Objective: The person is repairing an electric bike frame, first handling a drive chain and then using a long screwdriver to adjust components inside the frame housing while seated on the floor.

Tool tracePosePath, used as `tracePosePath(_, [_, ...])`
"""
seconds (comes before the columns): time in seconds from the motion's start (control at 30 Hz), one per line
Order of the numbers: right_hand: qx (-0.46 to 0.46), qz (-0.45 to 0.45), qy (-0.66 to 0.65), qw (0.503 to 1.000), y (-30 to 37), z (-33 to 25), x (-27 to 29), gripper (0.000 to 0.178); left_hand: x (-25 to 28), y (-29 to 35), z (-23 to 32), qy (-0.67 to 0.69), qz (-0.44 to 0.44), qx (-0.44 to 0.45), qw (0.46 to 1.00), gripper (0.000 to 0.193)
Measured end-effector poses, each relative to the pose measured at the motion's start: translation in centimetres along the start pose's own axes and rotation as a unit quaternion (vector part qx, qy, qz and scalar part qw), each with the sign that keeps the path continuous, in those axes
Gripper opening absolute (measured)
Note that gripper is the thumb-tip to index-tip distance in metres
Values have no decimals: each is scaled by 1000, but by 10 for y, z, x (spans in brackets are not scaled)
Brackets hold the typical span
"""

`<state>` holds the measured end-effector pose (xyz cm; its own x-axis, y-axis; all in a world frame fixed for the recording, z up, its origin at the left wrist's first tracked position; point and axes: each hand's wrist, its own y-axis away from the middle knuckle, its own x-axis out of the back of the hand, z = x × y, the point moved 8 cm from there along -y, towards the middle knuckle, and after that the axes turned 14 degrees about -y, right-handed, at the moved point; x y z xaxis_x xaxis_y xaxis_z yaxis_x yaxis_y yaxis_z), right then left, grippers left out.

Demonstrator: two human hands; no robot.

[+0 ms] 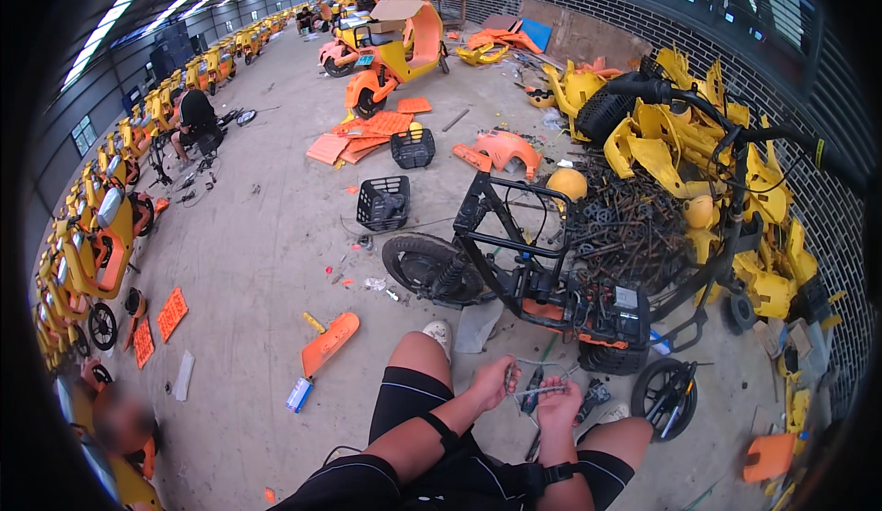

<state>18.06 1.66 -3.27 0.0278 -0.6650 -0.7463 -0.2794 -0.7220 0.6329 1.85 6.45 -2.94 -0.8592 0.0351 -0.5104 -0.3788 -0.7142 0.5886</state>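
Between my knees, both my hands are closed on a thin grey cord [540, 389]; whether it is wire or string I cannot make out. My left hand [493, 382] pinches one part of it, and a loop stretches from there toward my right hand [558, 405], whose fingers are curled round another part. Just beyond my right hand lies a dark tool [593, 399] that looks like a power drill. The stripped black scooter frame [514, 235] stands in front of me, its rear wheel [432, 267] toward the left and its battery area [611, 313] exposed.
A loose wheel [663, 401] lies to my right. Beyond the frame are a heap of rusty metal parts [625, 226] and piled yellow panels [652, 143]. Black baskets [383, 203] and an orange panel [331, 344] lie on the floor. Another person [195, 116] crouches at the far left.
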Motion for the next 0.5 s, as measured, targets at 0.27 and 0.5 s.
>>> tracePosePath(0.27, [-68,-105,79,989,80,-58,-75,21,-80,62,18,-11,-276,57,959,40])
tracePosePath(0.5, [-56,-198,139,969,105,-89,-150,19,-127,105,115,30,-288,-106,951,39])
